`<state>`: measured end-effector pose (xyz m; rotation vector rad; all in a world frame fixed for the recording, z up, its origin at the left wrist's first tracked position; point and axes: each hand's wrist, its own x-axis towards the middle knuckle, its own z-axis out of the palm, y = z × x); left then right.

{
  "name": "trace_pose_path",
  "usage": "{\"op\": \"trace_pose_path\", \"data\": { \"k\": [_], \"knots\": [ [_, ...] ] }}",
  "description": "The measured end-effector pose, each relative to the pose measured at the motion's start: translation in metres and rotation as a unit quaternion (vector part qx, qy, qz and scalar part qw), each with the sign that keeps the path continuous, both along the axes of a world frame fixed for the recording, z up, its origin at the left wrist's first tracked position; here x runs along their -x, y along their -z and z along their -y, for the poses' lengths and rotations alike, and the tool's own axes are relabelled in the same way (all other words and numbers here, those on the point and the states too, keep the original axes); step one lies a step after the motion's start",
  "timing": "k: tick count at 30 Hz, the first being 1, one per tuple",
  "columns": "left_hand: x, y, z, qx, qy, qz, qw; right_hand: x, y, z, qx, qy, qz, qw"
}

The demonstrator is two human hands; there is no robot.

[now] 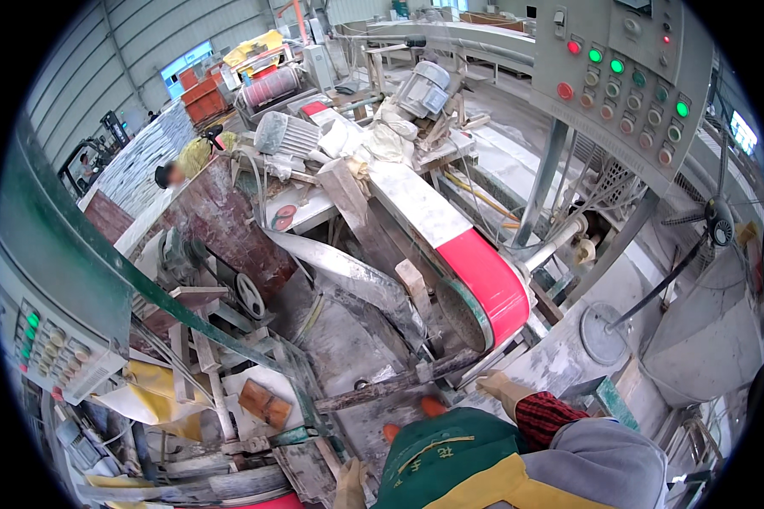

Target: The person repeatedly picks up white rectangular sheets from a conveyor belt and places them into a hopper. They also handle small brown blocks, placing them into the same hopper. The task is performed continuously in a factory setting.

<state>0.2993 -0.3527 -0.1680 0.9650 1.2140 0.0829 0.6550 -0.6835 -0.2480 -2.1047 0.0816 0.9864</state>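
My right hand point(502, 390), in a pale work glove below a red-and-black checked sleeve, reaches forward beside the rounded end of a machine with a red cover point(489, 284). Its fingers look stretched out near a dirty bar point(399, 383) that crosses in front of me; whether they touch it I cannot tell. At the lower edge my left hand point(350, 489), also gloved, hangs low next to wooden boards point(306, 475). Its fingers seem slightly apart, and nothing shows in them. A green apron point(450, 454) with yellow trim covers my front, above orange shoes point(433, 406).
Control panels with lit buttons stand at right point(620, 89) and left point(55, 339). A pedestal fan point(718, 222) rises at right. Electric motors point(287, 134) sit on the machine. A brown brick-like block point(265, 403) lies at left. Another person point(168, 176) is beyond a stained panel point(229, 220).
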Motion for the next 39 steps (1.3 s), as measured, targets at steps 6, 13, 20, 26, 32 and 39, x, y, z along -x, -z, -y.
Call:
{"op": "trace_pose_path", "data": {
  "k": [6, 13, 20, 26, 32, 39],
  "knots": [
    [0.051, 0.020, -0.022, 0.027, -0.076, -0.066, 0.995, 0.011, -0.041, -0.019, 0.005, -0.017, 0.025, 1.000],
    [0.045, -0.002, -0.009, 0.121, 0.051, -0.039, 0.991, 0.014, -0.070, -0.028, -0.014, -0.027, -0.013, 0.999],
    [0.051, 0.035, -0.022, -0.214, 0.356, -0.137, 0.899, 0.013, -0.059, -0.030, -0.024, -0.021, 0.003, 0.999],
    [0.049, 0.048, -0.012, -0.002, 0.062, -0.076, 0.995, 0.012, -0.041, -0.014, 0.029, -0.139, 0.172, 0.975],
    [0.065, 0.058, -0.004, -0.026, 0.025, -0.111, 0.993, 0.013, -0.039, -0.014, -0.004, -0.016, -0.002, 1.000],
    [0.050, 0.010, 0.011, 0.034, 0.006, -0.025, 0.999, 0.009, -0.033, -0.023, 0.006, -0.078, 0.005, 0.997]
  ]
}}
